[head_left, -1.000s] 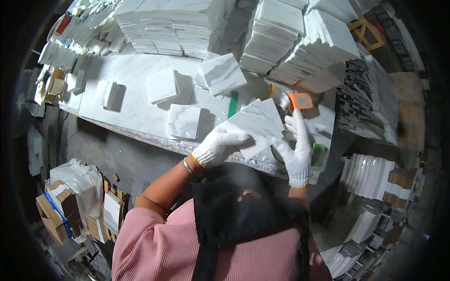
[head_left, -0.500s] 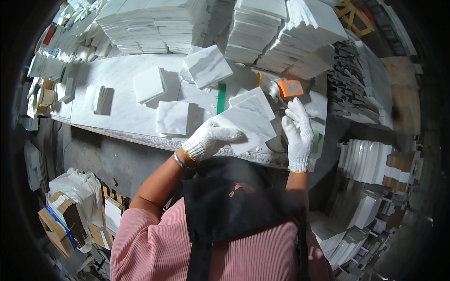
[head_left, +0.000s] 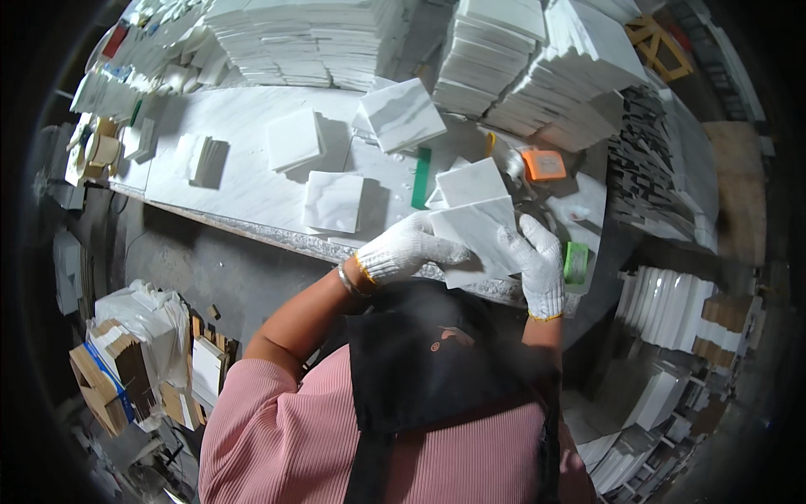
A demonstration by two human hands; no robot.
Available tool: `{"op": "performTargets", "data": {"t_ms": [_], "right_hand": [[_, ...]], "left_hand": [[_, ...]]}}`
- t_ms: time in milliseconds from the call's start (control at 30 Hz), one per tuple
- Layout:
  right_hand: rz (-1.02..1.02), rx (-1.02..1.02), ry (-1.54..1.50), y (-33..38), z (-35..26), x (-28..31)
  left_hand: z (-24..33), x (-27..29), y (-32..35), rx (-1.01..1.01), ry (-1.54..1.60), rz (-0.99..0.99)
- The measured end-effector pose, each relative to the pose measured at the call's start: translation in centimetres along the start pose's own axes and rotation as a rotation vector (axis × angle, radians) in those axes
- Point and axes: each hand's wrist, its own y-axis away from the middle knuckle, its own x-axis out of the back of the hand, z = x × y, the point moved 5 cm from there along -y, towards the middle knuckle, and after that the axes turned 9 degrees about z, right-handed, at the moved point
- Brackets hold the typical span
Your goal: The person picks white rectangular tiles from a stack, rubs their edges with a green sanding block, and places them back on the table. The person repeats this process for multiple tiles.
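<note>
A square white marble tile with grey veins (head_left: 477,233) is held up over the near edge of the worktop. My left hand (head_left: 408,250), in a white knit glove, grips its left side with the thumb on the upper face. On the opposite edge my right hand (head_left: 539,270), gloved alike, has its fingers round the tile; the fingertips below are hidden. Just beyond lies another white tile (head_left: 474,181) with a piece partly under it. More tiles sit in small piles: a veined one (head_left: 403,116), a plain one (head_left: 292,140) and one nearer me (head_left: 333,202).
A green strip (head_left: 421,179) lies on the marble worktop (head_left: 243,197). An orange block (head_left: 544,165) and a green block (head_left: 576,263) are at the right. Tall tile stacks (head_left: 491,55) line the back. Wrapped and boxed goods (head_left: 147,340) stand on the floor at lower left.
My right hand has come down from beside the orange block and closed on the tile's right edge. The tile has turned straighter between both hands. The whole view has shifted slightly.
</note>
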Motion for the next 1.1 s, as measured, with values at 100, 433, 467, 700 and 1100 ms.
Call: {"op": "performTargets", "data": {"t_ms": [100,433,467,700,1100], "right_hand": [[-0.085,-0.004,-0.096,0.4,-1.8,-0.5],[0.047,-0.073,-0.309,1.4,-0.1,0.4],[0.066,-0.078,-0.342,1.6,-0.2,0.3],[0.106,-0.025,-0.311,2.0,-0.5,0.3],[0.158,-0.042,-0.376,2.4,1.0,0.7]], "left_hand": [[-0.2,0.0,-0.1,-0.016,0.027,-0.009],[-0.3,-0.3,-0.2,-0.097,0.125,0.004],[0.1,-0.6,-0.1,-0.099,0.181,0.016],[-0.6,-0.9,-0.5,0.08,0.545,-0.022],[1.3,-2.9,0.6,0.826,2.85,0.023]]}}
